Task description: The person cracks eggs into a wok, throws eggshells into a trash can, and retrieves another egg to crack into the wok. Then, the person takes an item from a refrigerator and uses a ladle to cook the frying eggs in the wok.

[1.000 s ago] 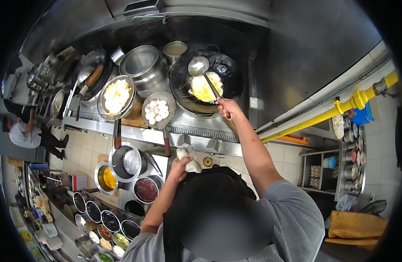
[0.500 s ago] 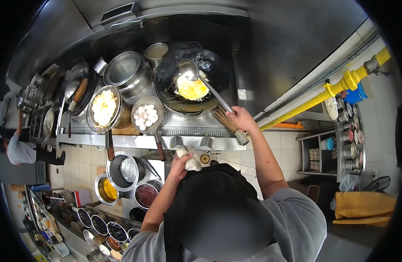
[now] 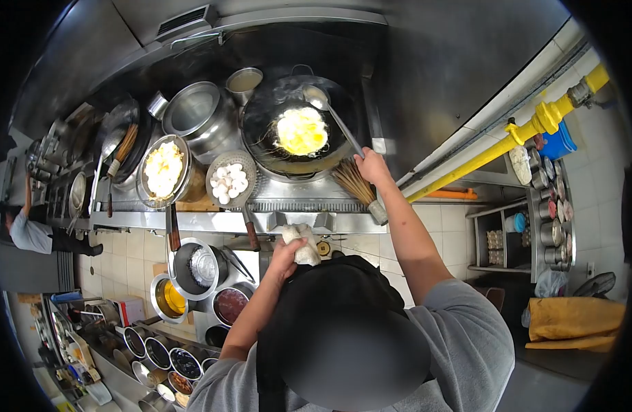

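Note:
My right hand (image 3: 372, 167) is wrapped round the handle of a long metal ladle (image 3: 340, 122). The ladle's bowl rests over the far side of a dark wok (image 3: 261, 137), just beyond a yellow mass of egg (image 3: 302, 131). My left hand (image 3: 286, 257) grips a crumpled whitish cloth (image 3: 303, 248) close to my body, in front of the stove edge. A bamboo brush (image 3: 357, 182) lies on the stove below my right hand. Left of the wok, a perforated skimmer (image 3: 246, 197) holds several white pieces that look like eggs.
Further left, a strainer (image 3: 181, 199) holds cooked egg beside a large steel pot (image 3: 220, 127). A yellow pipe (image 3: 481, 156) slopes along the right wall. Behind on the left stand a metal bowl (image 3: 220, 255) and several containers. Another person (image 3: 33, 230) stands at far left.
The ladle has moved from over the egg to the wok's far right side, leaving the egg uncovered. My right hand has shifted slightly up and left; my left hand still holds the cloth.

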`<act>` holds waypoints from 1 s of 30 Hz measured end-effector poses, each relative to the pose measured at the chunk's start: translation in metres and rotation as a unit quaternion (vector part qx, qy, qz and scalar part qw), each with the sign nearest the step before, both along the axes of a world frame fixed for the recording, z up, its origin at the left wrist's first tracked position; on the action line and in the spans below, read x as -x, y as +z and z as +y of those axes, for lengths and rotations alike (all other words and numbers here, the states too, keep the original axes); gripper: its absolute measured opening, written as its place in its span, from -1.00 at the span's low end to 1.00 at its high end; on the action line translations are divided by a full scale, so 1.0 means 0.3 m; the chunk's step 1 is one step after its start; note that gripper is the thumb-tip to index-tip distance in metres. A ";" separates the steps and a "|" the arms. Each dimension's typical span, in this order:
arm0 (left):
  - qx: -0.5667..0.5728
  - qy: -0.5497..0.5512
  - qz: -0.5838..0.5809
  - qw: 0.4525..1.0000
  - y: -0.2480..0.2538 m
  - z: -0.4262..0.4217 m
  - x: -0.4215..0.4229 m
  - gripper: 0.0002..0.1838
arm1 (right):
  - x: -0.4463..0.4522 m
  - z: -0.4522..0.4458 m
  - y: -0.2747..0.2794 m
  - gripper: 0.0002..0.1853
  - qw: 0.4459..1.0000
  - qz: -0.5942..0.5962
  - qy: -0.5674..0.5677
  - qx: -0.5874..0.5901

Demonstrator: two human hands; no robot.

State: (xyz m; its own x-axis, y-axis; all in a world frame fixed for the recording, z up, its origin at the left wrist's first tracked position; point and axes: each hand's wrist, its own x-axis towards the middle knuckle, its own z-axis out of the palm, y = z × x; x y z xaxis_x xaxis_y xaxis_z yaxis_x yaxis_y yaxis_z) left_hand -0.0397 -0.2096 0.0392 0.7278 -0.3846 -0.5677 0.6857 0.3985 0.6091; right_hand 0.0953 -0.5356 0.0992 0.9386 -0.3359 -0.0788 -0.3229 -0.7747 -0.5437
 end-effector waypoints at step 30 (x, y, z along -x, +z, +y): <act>-0.007 0.003 0.009 1.000 0.028 0.013 0.033 -0.54 | 0.089 0.054 0.022 -0.64 0.999 0.025 -0.022 -0.005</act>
State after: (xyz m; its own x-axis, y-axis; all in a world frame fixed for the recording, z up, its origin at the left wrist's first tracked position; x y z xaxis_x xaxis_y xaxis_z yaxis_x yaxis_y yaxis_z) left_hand -0.0496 -0.2056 0.0475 0.7196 -0.3722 -0.5862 0.6943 0.3950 0.6016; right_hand 0.0686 -0.5193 0.1057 0.9175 -0.3760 -0.1296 -0.3841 -0.7533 -0.5338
